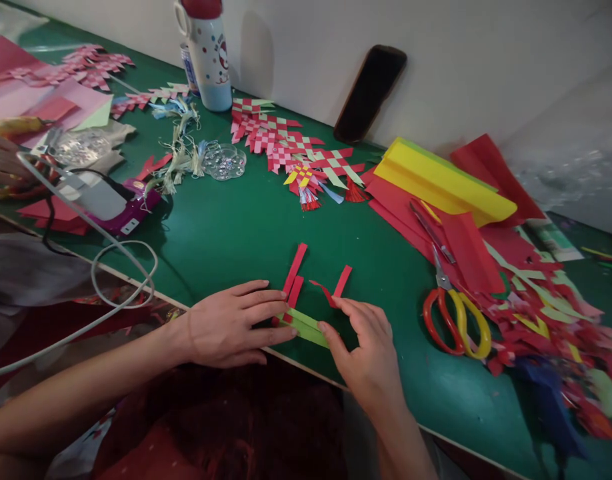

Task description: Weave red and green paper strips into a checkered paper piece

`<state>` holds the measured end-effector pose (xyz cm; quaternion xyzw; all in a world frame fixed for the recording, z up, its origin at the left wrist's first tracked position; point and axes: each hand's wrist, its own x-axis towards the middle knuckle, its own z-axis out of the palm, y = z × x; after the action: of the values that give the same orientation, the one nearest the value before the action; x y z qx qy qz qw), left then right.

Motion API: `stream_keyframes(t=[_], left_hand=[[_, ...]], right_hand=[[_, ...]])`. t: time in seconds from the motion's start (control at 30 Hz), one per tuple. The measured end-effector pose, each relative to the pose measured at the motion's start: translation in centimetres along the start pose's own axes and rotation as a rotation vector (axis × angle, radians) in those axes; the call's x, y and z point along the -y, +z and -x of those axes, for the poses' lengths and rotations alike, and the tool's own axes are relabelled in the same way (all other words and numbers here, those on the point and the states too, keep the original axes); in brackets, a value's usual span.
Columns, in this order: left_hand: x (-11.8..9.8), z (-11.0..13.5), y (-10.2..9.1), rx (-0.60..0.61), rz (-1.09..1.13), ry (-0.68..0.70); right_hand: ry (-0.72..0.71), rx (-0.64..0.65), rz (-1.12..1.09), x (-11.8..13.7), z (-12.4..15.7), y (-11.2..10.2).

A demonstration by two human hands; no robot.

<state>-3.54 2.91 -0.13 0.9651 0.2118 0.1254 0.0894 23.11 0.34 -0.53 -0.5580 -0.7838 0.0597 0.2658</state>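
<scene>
My left hand [243,323] lies flat at the table's near edge, fingers stretched over the left end of some woven paper strips. Two red paper strips [295,270] stick out beyond its fingertips. A light green paper strip [309,328] runs from there toward my right hand [363,340]. The right thumb rests by the green strip's end. At the right index finger is a thin, curled red paper strip [325,291], with another short red strip [343,280] standing out behind. The right fingers are bent around the strips; their exact grip is partly hidden.
Scissors [451,320], a cutter knife [431,230] and coloured paper [446,183] lie at right beside paper scraps [551,313]. Woven paper fish [291,140], a bottle [211,60] and a phone [370,93] are behind. At left are a purple glue device [126,208], a white cable [121,250] and another person's hand [6,163].
</scene>
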Motion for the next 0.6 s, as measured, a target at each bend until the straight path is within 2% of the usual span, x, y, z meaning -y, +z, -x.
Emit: stream_keyframes(t=[0.3, 0.6], left_hand=[[-0.1, 0.0, 0.1, 0.013, -0.005, -0.021], [0.0, 0.0, 0.0, 0.037, -0.002, -0.022]], right_hand=[[-0.006, 0.062, 0.117, 1.5, -0.7, 0.4], [0.017, 0.054, 0.055, 1.3, -1.6, 0.6]])
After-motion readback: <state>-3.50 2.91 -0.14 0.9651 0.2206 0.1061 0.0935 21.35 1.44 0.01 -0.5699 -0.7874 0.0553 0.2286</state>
